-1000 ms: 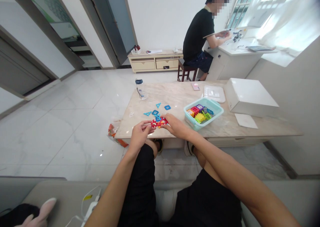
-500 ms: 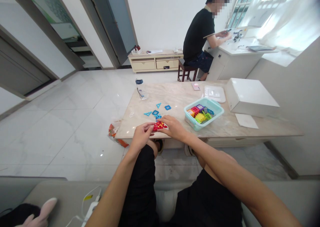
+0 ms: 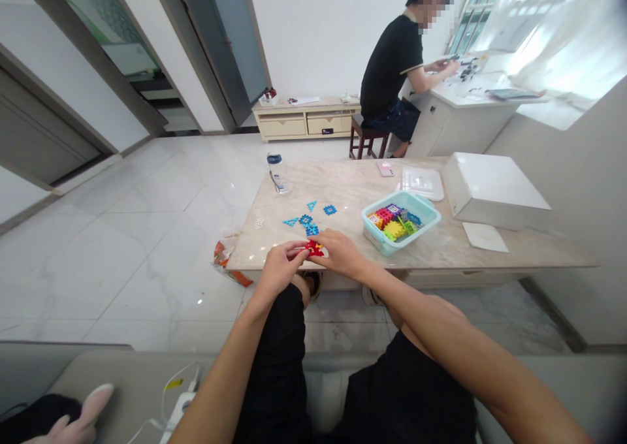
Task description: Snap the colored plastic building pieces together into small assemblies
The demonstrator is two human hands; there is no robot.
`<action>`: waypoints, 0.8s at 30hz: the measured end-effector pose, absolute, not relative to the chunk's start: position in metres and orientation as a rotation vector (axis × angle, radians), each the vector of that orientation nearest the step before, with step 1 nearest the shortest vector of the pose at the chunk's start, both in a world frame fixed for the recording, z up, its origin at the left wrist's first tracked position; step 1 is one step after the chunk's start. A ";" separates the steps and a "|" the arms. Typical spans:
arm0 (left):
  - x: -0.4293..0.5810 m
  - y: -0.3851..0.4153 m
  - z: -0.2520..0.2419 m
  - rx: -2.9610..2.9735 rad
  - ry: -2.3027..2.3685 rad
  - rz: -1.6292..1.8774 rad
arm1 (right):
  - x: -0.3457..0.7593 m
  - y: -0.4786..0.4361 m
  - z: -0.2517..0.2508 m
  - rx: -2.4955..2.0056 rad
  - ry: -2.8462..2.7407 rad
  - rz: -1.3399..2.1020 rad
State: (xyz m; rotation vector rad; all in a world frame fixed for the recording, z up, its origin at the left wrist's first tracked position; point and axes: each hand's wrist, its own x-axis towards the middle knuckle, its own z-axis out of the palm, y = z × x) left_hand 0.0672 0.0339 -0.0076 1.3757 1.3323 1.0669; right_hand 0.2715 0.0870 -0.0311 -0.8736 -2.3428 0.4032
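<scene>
Between my two hands, over the near edge of the marble-top table (image 3: 249,248), is a red building piece (image 3: 315,249) with some yellow on it. My left hand (image 3: 281,263) pinches its left side with thumb and fingers. From the right, my right hand (image 3: 340,253) grips the same piece, its fingers covering part of it. Just beyond my fingers lie several blue interlocking pieces (image 3: 305,220), some toothed squares and some triangles. Another blue square piece (image 3: 330,209) sits apart, farther back.
A pale teal basin (image 3: 386,245) of colourful pieces stands right of my hands. Behind it are a clear plastic lid (image 3: 422,183), a pink phone-like object (image 3: 385,169) and a white box (image 3: 499,186). A water bottle (image 3: 277,173) stands back left. Another person (image 3: 392,65) sits at a far desk.
The red piece is tilted differently and less of it shows. My left hand has shifted slightly right, its thumb now farther over the piece.
</scene>
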 end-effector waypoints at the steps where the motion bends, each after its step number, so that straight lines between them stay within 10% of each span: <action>1: 0.067 0.034 -0.008 1.373 1.341 1.079 | 0.271 0.087 -0.032 -0.875 -2.330 0.405; 24: 0.070 0.029 -0.003 1.439 1.294 1.188 | 0.271 0.079 -0.018 -0.987 -2.373 0.325</action>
